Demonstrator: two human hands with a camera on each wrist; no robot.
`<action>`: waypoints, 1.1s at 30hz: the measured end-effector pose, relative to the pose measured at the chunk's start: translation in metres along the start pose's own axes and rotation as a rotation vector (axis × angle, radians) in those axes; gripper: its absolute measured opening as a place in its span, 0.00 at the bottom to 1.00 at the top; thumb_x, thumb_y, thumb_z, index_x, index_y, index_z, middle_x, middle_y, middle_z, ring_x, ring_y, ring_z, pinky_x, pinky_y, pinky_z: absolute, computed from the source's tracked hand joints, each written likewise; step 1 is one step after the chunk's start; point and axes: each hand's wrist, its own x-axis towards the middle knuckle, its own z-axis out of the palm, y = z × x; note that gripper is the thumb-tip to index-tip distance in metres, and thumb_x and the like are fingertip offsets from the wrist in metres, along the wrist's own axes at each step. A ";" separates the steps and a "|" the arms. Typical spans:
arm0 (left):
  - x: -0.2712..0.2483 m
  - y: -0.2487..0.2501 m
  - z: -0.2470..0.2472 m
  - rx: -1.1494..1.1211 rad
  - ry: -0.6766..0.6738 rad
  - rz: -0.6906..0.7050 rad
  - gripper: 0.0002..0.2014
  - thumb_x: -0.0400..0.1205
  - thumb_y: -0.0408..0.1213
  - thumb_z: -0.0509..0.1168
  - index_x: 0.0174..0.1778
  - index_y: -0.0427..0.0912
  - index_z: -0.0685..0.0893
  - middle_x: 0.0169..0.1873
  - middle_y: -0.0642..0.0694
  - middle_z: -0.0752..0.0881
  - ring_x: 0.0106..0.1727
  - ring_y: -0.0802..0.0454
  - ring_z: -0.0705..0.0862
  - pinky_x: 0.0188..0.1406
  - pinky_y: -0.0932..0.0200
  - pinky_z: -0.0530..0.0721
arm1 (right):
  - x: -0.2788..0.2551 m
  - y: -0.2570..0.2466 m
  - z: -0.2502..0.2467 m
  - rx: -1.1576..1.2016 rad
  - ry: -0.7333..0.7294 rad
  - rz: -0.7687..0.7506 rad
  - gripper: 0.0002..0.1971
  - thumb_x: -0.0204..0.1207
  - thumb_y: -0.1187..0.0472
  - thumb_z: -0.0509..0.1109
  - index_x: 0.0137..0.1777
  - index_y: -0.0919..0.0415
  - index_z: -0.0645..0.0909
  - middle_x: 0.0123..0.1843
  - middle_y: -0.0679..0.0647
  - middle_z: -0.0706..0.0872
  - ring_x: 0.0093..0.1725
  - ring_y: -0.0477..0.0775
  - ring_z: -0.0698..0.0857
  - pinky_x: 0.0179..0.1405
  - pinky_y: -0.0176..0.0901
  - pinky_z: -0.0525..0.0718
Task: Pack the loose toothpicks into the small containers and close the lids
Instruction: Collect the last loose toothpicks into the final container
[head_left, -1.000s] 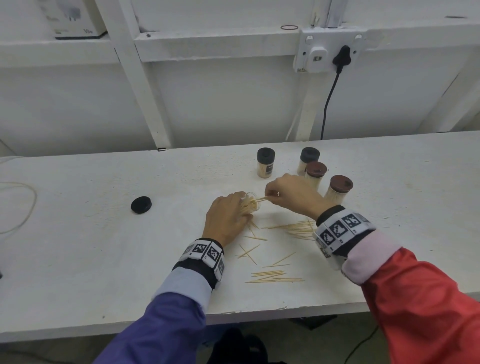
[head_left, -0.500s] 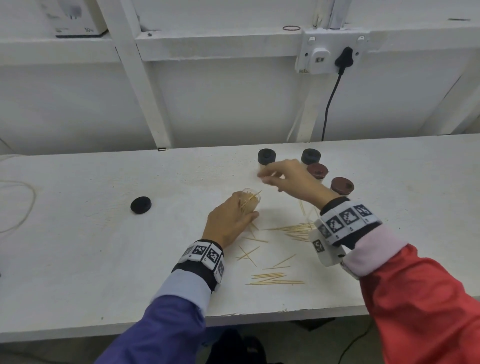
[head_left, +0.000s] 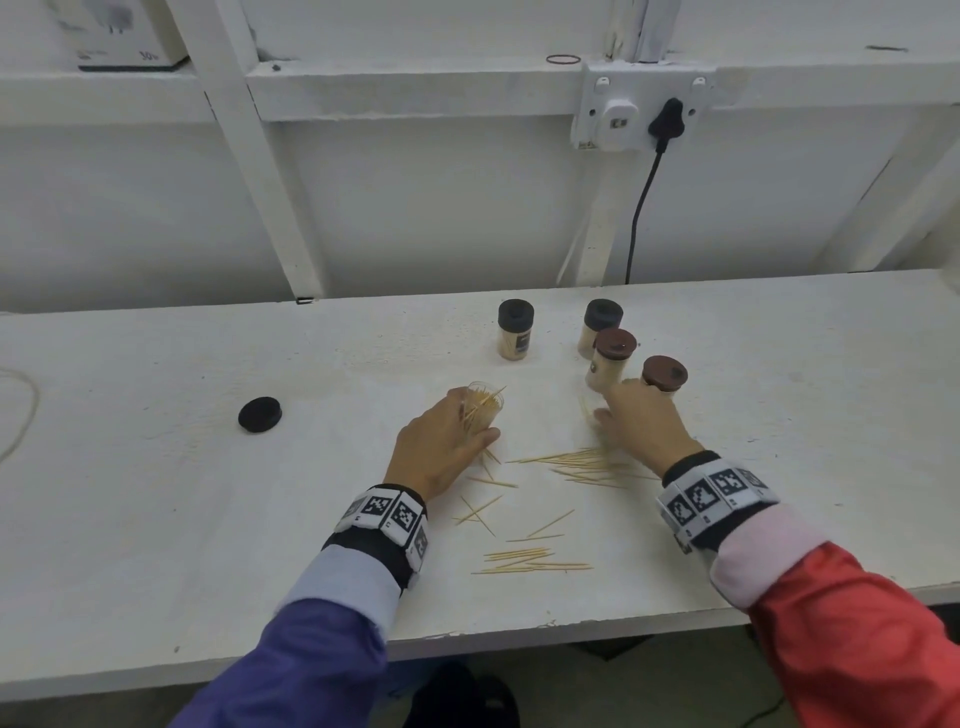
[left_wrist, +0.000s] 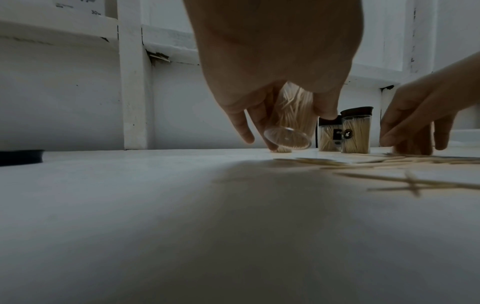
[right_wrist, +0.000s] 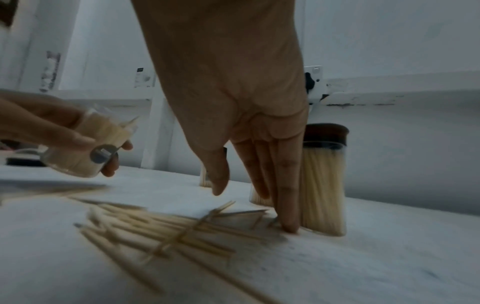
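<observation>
clear glossy plastic container (head_left: 483, 410); pale wooden toothpicks (head_left: 587, 462); matt white table (head_left: 156, 519).

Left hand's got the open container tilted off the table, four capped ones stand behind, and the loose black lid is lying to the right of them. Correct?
Not quite. The loose black lid lies far to the left of the left hand, not right of the capped containers; the head view shows it. The rest holds: the open container is gripped, tilted off the table, and four capped ones stand behind.
</observation>
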 end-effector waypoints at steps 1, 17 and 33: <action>0.001 -0.001 0.000 -0.002 -0.002 -0.002 0.31 0.80 0.61 0.64 0.75 0.50 0.68 0.64 0.51 0.83 0.64 0.46 0.82 0.60 0.47 0.80 | 0.000 -0.001 0.000 -0.029 -0.004 0.024 0.11 0.82 0.57 0.64 0.54 0.65 0.78 0.48 0.61 0.83 0.47 0.61 0.84 0.38 0.45 0.75; 0.000 0.000 0.000 0.016 -0.031 -0.004 0.28 0.80 0.61 0.65 0.72 0.51 0.70 0.62 0.51 0.84 0.63 0.46 0.83 0.59 0.48 0.80 | 0.015 -0.002 0.010 0.238 -0.044 -0.074 0.14 0.69 0.79 0.61 0.37 0.61 0.82 0.39 0.53 0.81 0.44 0.59 0.82 0.39 0.39 0.70; -0.002 0.004 -0.002 0.037 -0.058 -0.012 0.26 0.79 0.59 0.66 0.69 0.50 0.72 0.59 0.50 0.85 0.60 0.45 0.83 0.57 0.48 0.81 | 0.021 0.002 0.015 0.192 -0.011 -0.062 0.07 0.76 0.69 0.69 0.48 0.63 0.89 0.48 0.58 0.89 0.49 0.60 0.85 0.45 0.42 0.79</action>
